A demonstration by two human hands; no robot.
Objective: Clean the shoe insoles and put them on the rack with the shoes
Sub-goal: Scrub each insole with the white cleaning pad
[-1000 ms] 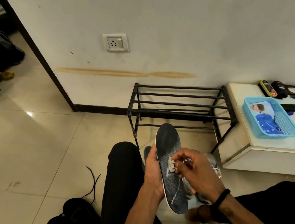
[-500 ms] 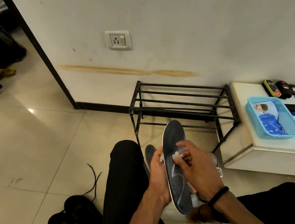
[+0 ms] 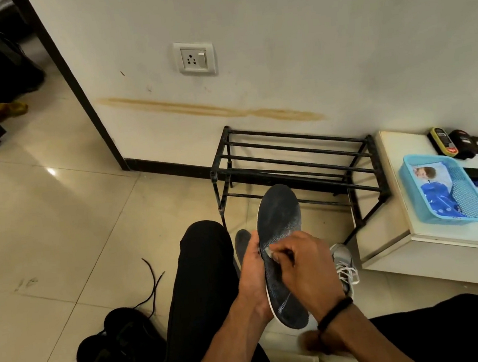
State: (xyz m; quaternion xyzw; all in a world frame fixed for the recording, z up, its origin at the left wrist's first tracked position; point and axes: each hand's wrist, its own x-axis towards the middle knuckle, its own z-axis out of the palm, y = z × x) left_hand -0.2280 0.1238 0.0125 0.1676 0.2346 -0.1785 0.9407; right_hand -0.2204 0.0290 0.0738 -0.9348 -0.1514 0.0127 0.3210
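A dark grey insole (image 3: 277, 218) with a white edge stands nearly upright between my knees. My left hand (image 3: 249, 272) grips its left edge from behind. My right hand (image 3: 304, 265) pinches a small white wipe (image 3: 268, 252) against the insole's middle. A second dark insole (image 3: 241, 244) shows partly behind my left hand. A grey sneaker with white laces (image 3: 344, 264) lies on the floor behind my right hand. The black metal shoe rack (image 3: 295, 162) stands bare against the wall ahead.
Black shoes with loose laces (image 3: 116, 343) lie on the tiled floor at lower left. At right, a low white table (image 3: 402, 239) carries a blue basket (image 3: 412, 194), polish containers and small tools. A doorway opens at upper left.
My right hand with the wipe has slid from the insole's middle up and back a little across its surface. The insole has tilted slightly to the right. The view has shifted a bit.
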